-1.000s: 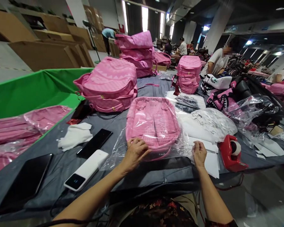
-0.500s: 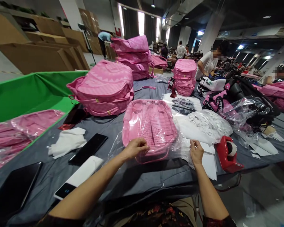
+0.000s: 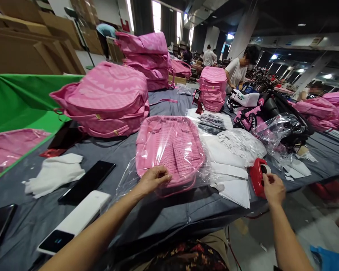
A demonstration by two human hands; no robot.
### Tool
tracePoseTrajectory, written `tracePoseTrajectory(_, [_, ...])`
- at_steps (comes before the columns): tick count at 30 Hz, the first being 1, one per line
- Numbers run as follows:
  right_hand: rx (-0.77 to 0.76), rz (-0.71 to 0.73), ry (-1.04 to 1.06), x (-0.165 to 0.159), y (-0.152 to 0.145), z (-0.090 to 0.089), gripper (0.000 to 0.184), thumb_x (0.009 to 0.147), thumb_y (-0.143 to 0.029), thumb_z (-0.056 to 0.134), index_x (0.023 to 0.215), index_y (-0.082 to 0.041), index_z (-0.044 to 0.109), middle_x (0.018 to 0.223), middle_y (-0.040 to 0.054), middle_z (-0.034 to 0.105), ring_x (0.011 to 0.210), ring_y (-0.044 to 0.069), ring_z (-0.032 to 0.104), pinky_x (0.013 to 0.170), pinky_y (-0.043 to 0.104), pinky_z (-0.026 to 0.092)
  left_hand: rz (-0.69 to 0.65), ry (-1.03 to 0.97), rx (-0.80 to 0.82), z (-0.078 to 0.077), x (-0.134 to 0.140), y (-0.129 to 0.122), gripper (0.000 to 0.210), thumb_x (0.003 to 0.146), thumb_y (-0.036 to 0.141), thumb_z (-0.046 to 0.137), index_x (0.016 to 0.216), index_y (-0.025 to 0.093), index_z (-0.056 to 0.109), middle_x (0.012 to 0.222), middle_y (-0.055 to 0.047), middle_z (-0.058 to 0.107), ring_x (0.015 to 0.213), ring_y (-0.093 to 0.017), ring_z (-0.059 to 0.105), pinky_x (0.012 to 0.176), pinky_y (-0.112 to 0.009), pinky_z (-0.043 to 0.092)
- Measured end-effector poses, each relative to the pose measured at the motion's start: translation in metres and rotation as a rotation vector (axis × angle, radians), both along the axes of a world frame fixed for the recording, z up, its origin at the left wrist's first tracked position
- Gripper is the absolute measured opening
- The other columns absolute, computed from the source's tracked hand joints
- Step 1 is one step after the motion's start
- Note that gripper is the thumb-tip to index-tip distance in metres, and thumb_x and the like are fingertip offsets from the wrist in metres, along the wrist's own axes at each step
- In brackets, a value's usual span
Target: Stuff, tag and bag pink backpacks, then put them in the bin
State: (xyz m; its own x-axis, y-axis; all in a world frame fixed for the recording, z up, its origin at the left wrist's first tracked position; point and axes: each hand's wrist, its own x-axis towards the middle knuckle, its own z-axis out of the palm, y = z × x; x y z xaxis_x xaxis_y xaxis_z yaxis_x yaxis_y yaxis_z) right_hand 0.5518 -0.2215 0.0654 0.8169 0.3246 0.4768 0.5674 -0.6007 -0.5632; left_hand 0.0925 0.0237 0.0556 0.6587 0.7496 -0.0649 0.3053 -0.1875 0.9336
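Lying flat in the middle of the surface [image 3: 183, 216], the pink backpack [image 3: 171, 146] sits inside a clear plastic bag [image 3: 124, 182], its striped panel facing up. Taking the backpack as the centre of the clock, the left hand [image 3: 154, 180] is at 7 o'clock, fingertips drawn together and, as far as shows, pinching the film. The right hand [image 3: 274, 190] is at 4 o'clock against the red tape dispenser [image 3: 255, 171], thumb and fingers near its roll; whether they close on tape I cannot tell.

The backpack looks soft and padded, probably light for its bulk, and should give under pressure. The film seems thin and slippery, so a hold on film alone could slide or tear; gripping the padded rim at 3 and 9 o'clock through the plastic seems surer, with loose film gathered at 6.

The backpack's near rim lies close to the surface's front edge, leaving little margin at 6 o'clock; the dispenser also stands near that edge. A strip of grey cloth at 12 o'clock offers some room. Elsewhere it is tighter: a large pink pack [image 3: 107, 101] at 10 to 11, a white device [image 3: 76, 218] at 8, and white sheets [image 3: 235, 192] just beside the film at 4.
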Motion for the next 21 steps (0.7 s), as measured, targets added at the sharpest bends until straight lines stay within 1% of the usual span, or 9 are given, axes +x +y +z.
tracePoseTrajectory(2, [-0.153, -0.087, -0.039, 0.027, -0.027, 0.002, 0.046, 0.076, -0.057, 0.054, 0.084, -0.016, 0.074, 0.085, 0.0162, 0.069, 0.079, 0.028, 0.06, 0.068, 0.037, 0.044, -0.013, -0.033, -0.056, 0.003, 0.0, -0.001, 0.05, 0.069, 0.068, 0.067, 0.066, 0.019, 0.057, 0.06, 0.0, 0.06, 0.055, -0.015, 0.056, 0.05, -0.024, 0.043])
tracePoseTrajectory(4, [-0.202, -0.082, 0.065, 0.045, -0.044, -0.003, 0.047, 0.076, -0.056, 0.053, 0.081, -0.015, 0.075, 0.08, 0.0163, 0.071, 0.075, 0.028, 0.061, 0.065, 0.036, 0.044, -0.01, -0.049, -0.097, 0.005, -0.001, -0.003, 0.053, 0.067, 0.07, 0.07, 0.066, 0.018, 0.057, 0.059, 0.0, 0.06, 0.054, -0.014, 0.056, 0.05, -0.024, 0.044])
tracePoseTrajectory(6, [-0.145, -0.029, 0.193, 0.054, -0.05, -0.011, 0.052, 0.076, -0.061, 0.052, 0.077, -0.015, 0.076, 0.071, 0.0144, 0.071, 0.068, 0.026, 0.062, 0.059, 0.034, 0.044, 0.007, -0.046, -0.113, 0.007, -0.001, -0.004, 0.054, 0.065, 0.07, 0.072, 0.066, 0.018, 0.057, 0.058, 0.0, 0.061, 0.053, -0.014, 0.056, 0.048, -0.024, 0.044])
tracePoseTrajectory(8, [-0.058, 0.001, 0.254, 0.058, -0.051, -0.018, 0.057, 0.073, -0.066, 0.054, 0.074, -0.014, 0.077, 0.065, 0.0126, 0.071, 0.062, 0.025, 0.062, 0.055, 0.032, 0.043, 0.022, -0.035, -0.128, 0.007, -0.001, -0.005, 0.055, 0.063, 0.07, 0.073, 0.067, 0.018, 0.058, 0.056, 0.0, 0.06, 0.051, -0.014, 0.056, 0.045, -0.023, 0.043])
tracePoseTrajectory(10, [0.003, -0.005, 0.297, 0.059, -0.049, -0.02, 0.055, 0.065, -0.066, 0.06, 0.069, -0.014, 0.077, 0.061, 0.0115, 0.07, 0.058, 0.024, 0.062, 0.052, 0.031, 0.043, 0.026, -0.028, -0.157, 0.007, 0.0, -0.005, 0.056, 0.061, 0.071, 0.074, 0.066, 0.018, 0.056, 0.055, 0.001, 0.06, 0.048, -0.013, 0.055, 0.043, -0.023, 0.042])
tracePoseTrajectory(12, [0.037, -0.02, 0.384, 0.061, -0.048, -0.018, 0.048, 0.056, -0.061, 0.067, 0.065, -0.014, 0.077, 0.058, 0.0108, 0.069, 0.054, 0.023, 0.06, 0.05, 0.032, 0.043, 0.03, -0.017, -0.182, 0.007, 0.001, -0.005, 0.056, 0.059, 0.071, 0.075, 0.066, 0.019, 0.055, 0.053, 0.001, 0.059, 0.046, -0.013, 0.054, 0.041, -0.022, 0.041])
tracePoseTrajectory(14, [0.04, -0.048, 0.473, 0.062, -0.046, -0.014, 0.041, 0.049, -0.053, 0.072, 0.06, -0.014, 0.075, 0.053, 0.0101, 0.067, 0.05, 0.022, 0.057, 0.049, 0.032, 0.042, 0.04, -0.001, -0.196, 0.009, 0.002, -0.004, 0.056, 0.057, 0.07, 0.076, 0.066, 0.018, 0.056, 0.052, 0.001, 0.058, 0.045, -0.013, 0.053, 0.04, -0.023, 0.041])
tracePoseTrajectory(17, [-0.017, -0.092, 0.526, 0.063, -0.045, -0.008, 0.034, 0.046, -0.048, 0.073, 0.052, -0.014, 0.071, 0.044, 0.0085, 0.06, 0.044, 0.02, 0.052, 0.045, 0.032, 0.038, 0.037, 0.007, -0.166, 0.012, 0.002, -0.004, 0.054, 0.057, 0.069, 0.076, 0.065, 0.018, 0.058, 0.052, 0.001, 0.058, 0.047, -0.013, 0.053, 0.041, -0.022, 0.04])
tracePoseTrajectory(21, [-0.014, -0.019, 0.493, 0.059, -0.042, -0.002, 0.034, 0.049, -0.05, 0.07, 0.048, -0.016, 0.066, 0.044, 0.0086, 0.06, 0.045, 0.02, 0.052, 0.046, 0.032, 0.039, 0.024, -0.019, -0.106, 0.012, 0.002, -0.003, 0.049, 0.06, 0.063, 0.076, 0.063, 0.017, 0.06, 0.053, 0.0, 0.059, 0.049, -0.012, 0.052, 0.043, -0.021, 0.036])
